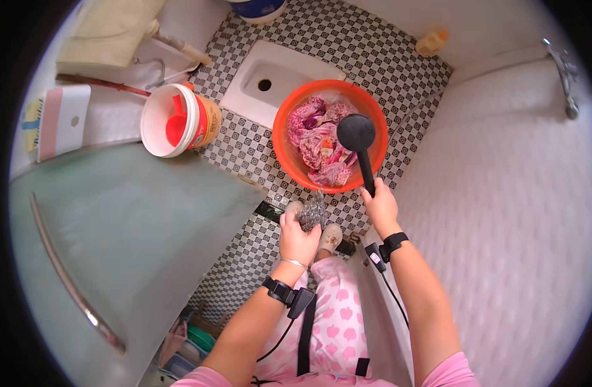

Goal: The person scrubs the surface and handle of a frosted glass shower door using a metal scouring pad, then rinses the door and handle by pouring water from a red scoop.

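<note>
Your right hand (381, 208) grips a black, round-headed implement (356, 133) by its straight handle, the head over a round orange plastic basin (280, 138); your left hand (298, 242) holds a crumpled silvery-grey bundle (313, 214) nearer you; crumpled pink patterned cloth (322, 143) lies inside the basin.

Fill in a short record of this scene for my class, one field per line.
Left hand: grips a silvery-grey bunch, material unclear
Right hand: grips a black round-headed tool, apparently a shower head, by its handle
Basin: orange, round, holding pink patterned cloth
Bucket: tilted in view, left of the basin, red dipper inside
Fixture: white squat toilet, partly hidden by the basin
Floor: black-and-white patterned tiles
</note>
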Demonstrator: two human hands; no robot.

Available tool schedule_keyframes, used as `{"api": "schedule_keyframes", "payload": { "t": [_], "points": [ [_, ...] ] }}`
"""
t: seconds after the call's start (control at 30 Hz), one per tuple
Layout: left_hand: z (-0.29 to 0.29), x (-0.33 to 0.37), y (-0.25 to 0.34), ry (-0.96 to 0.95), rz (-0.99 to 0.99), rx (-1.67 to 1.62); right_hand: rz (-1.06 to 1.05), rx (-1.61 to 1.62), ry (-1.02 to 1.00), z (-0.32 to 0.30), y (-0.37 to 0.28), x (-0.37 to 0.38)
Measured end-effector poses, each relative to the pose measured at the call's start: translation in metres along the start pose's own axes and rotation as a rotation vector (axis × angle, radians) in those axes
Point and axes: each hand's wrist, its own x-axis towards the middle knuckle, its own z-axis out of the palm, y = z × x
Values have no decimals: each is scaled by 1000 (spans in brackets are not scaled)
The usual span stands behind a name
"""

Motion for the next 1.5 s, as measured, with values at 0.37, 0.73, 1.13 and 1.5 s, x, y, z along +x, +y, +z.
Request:
{"api": "schedule_keyframes", "payload": {
  "t": [0.37, 0.73, 1.13, 1.5],
  "points": [
    [66, 88, -37, -87, -103, 61, -22, -72, -168, 125, 36, 142],
    [81, 115, -67, -127, -124, 69, 19, 68, -186, 192, 40, 266],
    [62, 102, 23, -184, -136, 79, -145, 189, -206, 119, 54, 182],
    [28, 48, 141, -141, 42, 181, -91, 303, -323, -16, 33, 73]
  ]
}}
